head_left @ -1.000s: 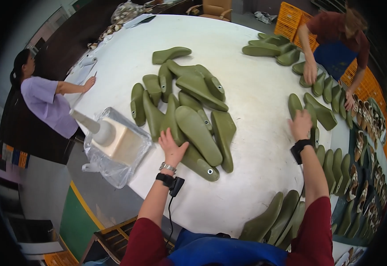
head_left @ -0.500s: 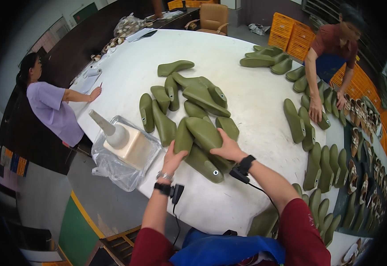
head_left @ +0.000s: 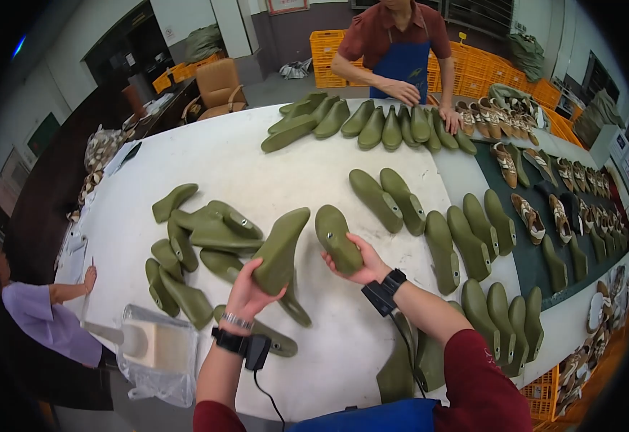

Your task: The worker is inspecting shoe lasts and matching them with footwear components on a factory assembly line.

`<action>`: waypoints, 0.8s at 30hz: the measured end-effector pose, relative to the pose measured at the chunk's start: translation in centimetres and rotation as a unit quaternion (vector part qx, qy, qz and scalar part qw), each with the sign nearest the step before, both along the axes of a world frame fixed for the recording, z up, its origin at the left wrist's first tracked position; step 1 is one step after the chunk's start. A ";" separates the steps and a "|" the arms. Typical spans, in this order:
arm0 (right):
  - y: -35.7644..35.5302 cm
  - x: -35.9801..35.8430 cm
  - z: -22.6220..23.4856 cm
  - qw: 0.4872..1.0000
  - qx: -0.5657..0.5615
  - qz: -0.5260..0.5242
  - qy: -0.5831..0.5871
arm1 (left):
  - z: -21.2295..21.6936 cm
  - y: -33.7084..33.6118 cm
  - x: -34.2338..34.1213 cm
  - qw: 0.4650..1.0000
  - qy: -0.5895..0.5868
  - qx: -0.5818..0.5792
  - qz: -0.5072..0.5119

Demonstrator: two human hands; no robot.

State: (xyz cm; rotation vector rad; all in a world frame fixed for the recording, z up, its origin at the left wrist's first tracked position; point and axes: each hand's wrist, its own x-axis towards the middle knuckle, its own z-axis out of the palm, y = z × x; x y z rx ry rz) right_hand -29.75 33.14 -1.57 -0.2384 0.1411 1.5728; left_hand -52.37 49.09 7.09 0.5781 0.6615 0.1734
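My left hand [head_left: 248, 294] is closed round the heel end of a green shoe last [head_left: 283, 248], held up and tilted with its toe pointing away. In my right hand [head_left: 366, 265] is a second green shoe last [head_left: 335, 234], its sole side facing up and a small metal-rimmed hole showing. The two lasts are apart, raised over the white table [head_left: 329, 345]. To the left of my left hand lies a loose pile of green lasts [head_left: 213, 230], partly hidden behind it. Beyond my right hand, a pair of lasts [head_left: 376, 200] lies side by side.
Rows of green lasts [head_left: 440, 248] line the right side, beside a dark green mat [head_left: 502, 216] with brown-and-white shoes [head_left: 527, 216]. A bagged bottle [head_left: 152, 345] stands at near left. Across the table, a co-worker [head_left: 394, 57] handles lasts; another person [head_left: 48, 313] is at left.
My head has turned to the right. Both lasts have come up off the pile and moved apart, each in its own hand. The co-worker across the table now stands more upright.
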 end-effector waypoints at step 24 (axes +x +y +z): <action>12.6 -9.5 -2.0 0.399 -0.182 0.242 -0.866 | -6.1 4.0 -16.7 0.538 0.309 0.697 -0.360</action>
